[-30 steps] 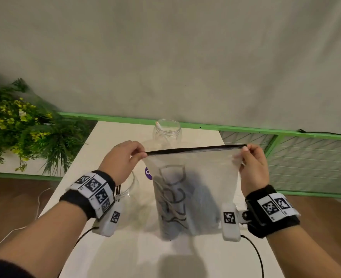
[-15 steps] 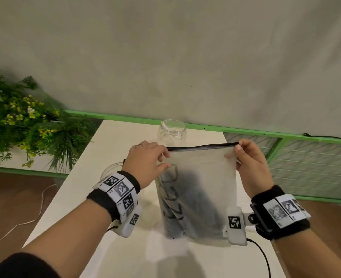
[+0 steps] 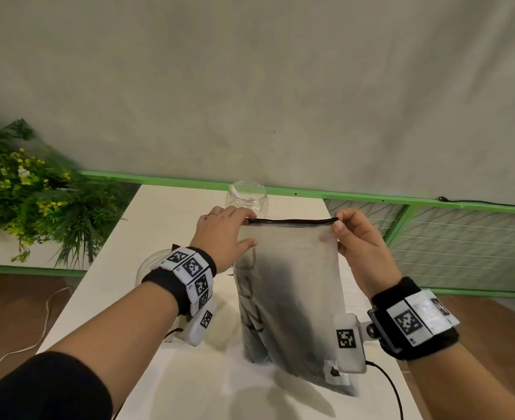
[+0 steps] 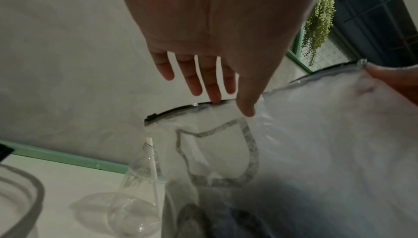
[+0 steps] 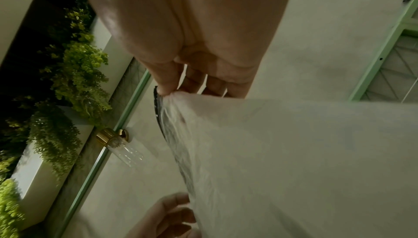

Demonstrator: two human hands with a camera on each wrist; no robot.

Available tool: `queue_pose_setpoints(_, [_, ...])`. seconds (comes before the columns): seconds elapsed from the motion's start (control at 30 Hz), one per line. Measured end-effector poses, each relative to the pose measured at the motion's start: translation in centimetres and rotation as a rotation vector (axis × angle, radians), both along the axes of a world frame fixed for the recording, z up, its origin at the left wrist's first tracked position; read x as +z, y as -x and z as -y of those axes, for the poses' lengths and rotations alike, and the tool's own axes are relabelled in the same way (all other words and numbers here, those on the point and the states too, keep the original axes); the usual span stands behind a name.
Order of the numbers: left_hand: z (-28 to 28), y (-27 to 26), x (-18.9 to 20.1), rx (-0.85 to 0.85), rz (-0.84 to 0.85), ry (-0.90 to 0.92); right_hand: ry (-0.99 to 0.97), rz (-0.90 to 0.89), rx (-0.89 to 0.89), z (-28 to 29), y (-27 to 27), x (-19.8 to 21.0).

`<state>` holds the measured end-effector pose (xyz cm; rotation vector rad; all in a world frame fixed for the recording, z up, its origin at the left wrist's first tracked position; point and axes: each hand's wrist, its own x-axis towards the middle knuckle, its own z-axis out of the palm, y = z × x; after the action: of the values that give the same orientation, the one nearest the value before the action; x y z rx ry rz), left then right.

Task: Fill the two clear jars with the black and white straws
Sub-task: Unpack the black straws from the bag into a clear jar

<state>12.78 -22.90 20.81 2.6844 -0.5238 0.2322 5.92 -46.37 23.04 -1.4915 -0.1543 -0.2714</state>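
Observation:
A frosted zip bag stands upright on the white table, with dark shapes dimly showing inside. My right hand pinches its top right corner. My left hand is at the top left: its fingers are straight, one fingertip touches the black zip strip, and the thumb lies on the bag's front. Behind the bag stands a clear jar holding one white straw. A second clear jar is mostly hidden behind my left wrist.
A leafy plant fills the left side beyond the table. A green rail runs along the far edge, and a wire mesh fence borders the right. A black cable trails from my right wrist. A white cable lies on the floor.
My left hand let go of the bag's left corner and moved right along the top edge, fingers straightening. The bag's top is now less stretched. My right hand keeps its pinch.

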Motion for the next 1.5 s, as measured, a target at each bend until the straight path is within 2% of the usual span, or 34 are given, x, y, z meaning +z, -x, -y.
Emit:
queue_pose_setpoints(0.13, [0.5, 0.0, 0.4, -0.016, 0.004, 0.007, 0.034, 0.019, 0.018, -0.2, 0.0, 0.1])
queue_pose_setpoints(0.3, [-0.6, 1.8, 0.6, -0.074, -0.013, 0.203, -0.026, 0.006, -0.11, 1.0, 0.3, -0.4])
queue_pose_setpoints(0.37, [-1.1, 2.3, 0.8, -0.096, -0.043, 0.121, -0.044, -0.006, -0.14, 1.4, 0.6, -0.7])
queue_pose_setpoints(0.43, [-1.5, 2.4, 0.8, -0.08, -0.111, 0.026, -0.059, -0.016, -0.162, 1.7, 0.8, -0.8])
queue_pose_setpoints(0.5, [-1.7, 2.2, 0.7, 0.007, -0.207, 0.067, -0.052, -0.004, -0.173, 1.8, 0.8, -0.7])
queue_pose_setpoints(0.57, [-1.6, 2.0, 0.3, 0.078, -0.223, 0.044, -0.023, 0.011, -0.165, 1.9, 0.7, -0.6])
queue_pose_setpoints(0.63, [-1.3, 1.7, -0.1, 0.072, -0.283, -0.014, 0.016, 0.016, -0.141, 1.8, 0.7, -0.5])
queue_pose_setpoints(0.7, [-0.9, 1.5, -0.4, 0.024, -0.424, 0.055, 0.095, 0.022, -0.108, 1.6, 0.7, -0.3])
queue_pose_setpoints(0.73, [-0.8, 1.5, -0.5, 0.004, -0.485, 0.104, 0.169, 0.041, -0.105, 1.5, 0.8, -0.1])
queue_pose_setpoints(0.8, [-0.5, 1.6, -0.9, -0.036, -0.495, 0.122, 0.438, 0.139, -0.164, 1.2, 1.1, 0.4])
queue_pose_setpoints(0.87, [-0.4, 1.7, -1.2, -0.061, -0.45, 0.124, 0.849, 0.305, -0.227, 0.2, 1.6, 1.0])
queue_pose_setpoints(0.93, [-0.1, 1.9, -1.4, -0.084, -0.439, 0.142, 1.26, 0.388, -0.143, -0.8, 1.8, 0.9])
queue_pose_setpoints(0.97, [0.0, 1.9, -1.5, -0.099, -0.431, 0.148, 1.458, 0.35, -0.071, -1.2, 1.5, 0.5])
queue_pose_setpoints(1.03, [0.3, 2.2, -1.7, -0.126, -0.424, 0.153, 1.794, 0.145, 0.069, -1.6, 0.7, -0.6])
queue_pose_setpoints(1.1, [0.3, 2.5, -2.0, -0.153, -0.422, 0.167, 1.95, 0.013, 0.123, -1.2, -0.3, -1.8])
queue_pose_setpoints(1.2, [0.1, 2.7, -2.6, -0.172, -0.398, 0.189, 2.049, -0.048, 0.148, -0.9, -1.5, -3.0])
queue_pose_setpoints(1.3, [-0.2, 2.5, -2.6, -0.148, -0.36, 0.271, 2.041, -0.101, 0.188, -1.0, -2.3, -3.2])
queue_pose_setpoints(1.33, [-0.3, 2.5, -2.5, -0.132, -0.354, 0.325, 1.951, -0.11, 0.212, -0.9, -2.4, -3.2])
queue_pose_setpoints(1.43, [-0.8, 2.1, -2.3, -0.048, -0.384, 0.499, 1.444, -0.056, 0.26, -1.0, -2.0, -2.6])
queue_pose_setpoints(1.5, [-1.1, 2.1, -2.2, -0.016, -0.431, 0.55, 1.293, -0.003, 0.263, -1.5, -1.1, -2.1])
